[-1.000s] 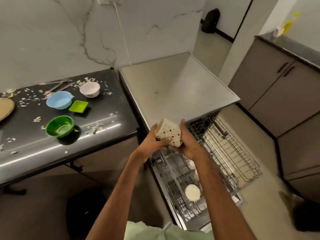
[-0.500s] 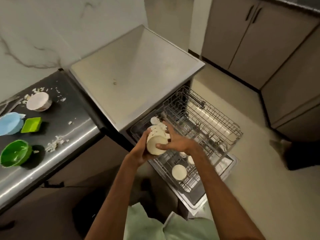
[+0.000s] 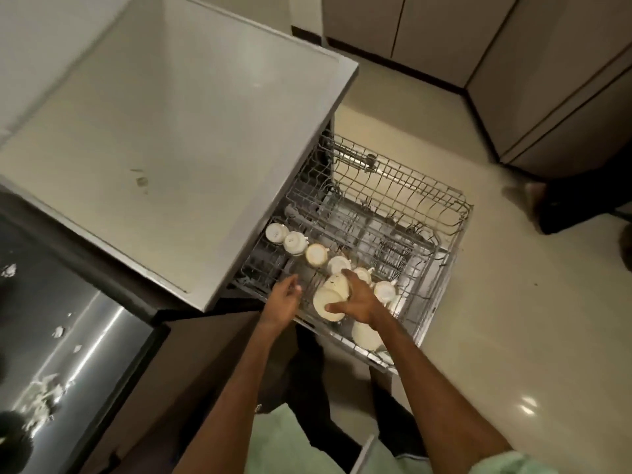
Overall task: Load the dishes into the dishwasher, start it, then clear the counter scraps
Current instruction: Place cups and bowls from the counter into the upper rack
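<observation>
Loading is under way and, by my reading, far from finished; the right hand (image 3: 355, 302) is clamped on a cream cup (image 3: 330, 299), tipped on its side and low over the pulled-out upper rack (image 3: 455, 230) of the dishwasher (image 3: 191, 131); whether the cup touches the wires yet I cannot tell; the left hand (image 3: 284, 297) hovers just beside it, fingers loosely apart, holding nothing; a row of cups (image 3: 294, 242) already sits mouth-down along the rack's near side, and a pale dish (image 3: 366, 335) lies below; scraps (image 3: 42, 398) litter the dark counter (image 3: 92, 340) at the left; the door is open, so starting the machine and clearing the scraps remain.
</observation>
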The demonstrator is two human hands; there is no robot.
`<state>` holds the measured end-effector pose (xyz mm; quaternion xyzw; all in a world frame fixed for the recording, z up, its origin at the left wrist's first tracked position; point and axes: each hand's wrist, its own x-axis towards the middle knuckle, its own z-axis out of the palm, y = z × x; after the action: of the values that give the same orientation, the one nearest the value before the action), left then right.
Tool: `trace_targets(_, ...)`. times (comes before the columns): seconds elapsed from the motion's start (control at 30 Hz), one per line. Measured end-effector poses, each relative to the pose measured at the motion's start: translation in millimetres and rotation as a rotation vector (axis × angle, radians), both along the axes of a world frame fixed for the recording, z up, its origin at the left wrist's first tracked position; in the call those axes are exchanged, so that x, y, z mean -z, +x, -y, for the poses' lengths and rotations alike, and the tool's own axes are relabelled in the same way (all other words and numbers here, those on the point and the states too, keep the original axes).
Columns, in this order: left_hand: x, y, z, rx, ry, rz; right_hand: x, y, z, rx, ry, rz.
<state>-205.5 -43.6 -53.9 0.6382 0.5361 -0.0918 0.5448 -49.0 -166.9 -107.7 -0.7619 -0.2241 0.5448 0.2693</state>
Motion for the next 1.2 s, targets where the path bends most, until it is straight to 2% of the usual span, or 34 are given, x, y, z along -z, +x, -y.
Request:
trace_targets(0.13, 28.9, -15.7, -8.0, 0.257, 0.046, -0.143, 60.5, -27.0, -1.6, 0.001, -0.01, 0.055)
trace_targets(0.27, 47.6, -13.0, -13.9, 0.489, 0.071, -0.157, 140.1, -45.6, 0.7, 0.044, -0.083, -0.033)
trace_targets(0.4, 63.8, -8.2, -16.6, 0.594, 0.097, -0.171, 186.0, -42.9, -3.1, 0.017, -0.098, -0.114)
trace_targets(0.53, 80.8, -4.7, -17.6, 0.668, 0.032, -0.204, 133.8, -28.4, -20.5, -0.034, -0.163, -0.12)
trace_targets(0.63, 80.7, 1.2, -15.3, 0.732, 0.059, -0.239, 91.3, -23.9, -30.9, -0.141, -0.198, -0.059)
trace_targets(0.8, 84.1, 4.3, -10.7, 0.752, 0.104, -0.259, 80.6, -28.5, -32.0, -0.166, -0.217, 0.069)
trace_targets(0.9, 88.6, 9.3, -6.8, 0.801, 0.179, -0.303, 66.5, -25.8, -26.4, -0.107, -0.208, 0.092)
trace_targets(1.0, 92.3, 15.8, -2.9, 0.779, 0.206, -0.291, 53.6, -15.3, 0.5, 0.128, -0.151, 0.167)
trace_targets(1.07, 93.2, 18.5, 0.5, 0.77, 0.202, -0.285, 51.7, -10.7, 29.3, 0.271, -0.203, 0.254)
trace_targets(1.13, 95.4, 19.2, 2.5, 0.771, 0.206, -0.29, 55.4, -10.9, 56.4, 0.295, -0.302, 0.299)
trace_targets(1.2, 98.5, 18.9, 3.6, 0.767, 0.225, -0.311, 61.2, -17.1, 75.7, 0.23, -0.397, 0.215)
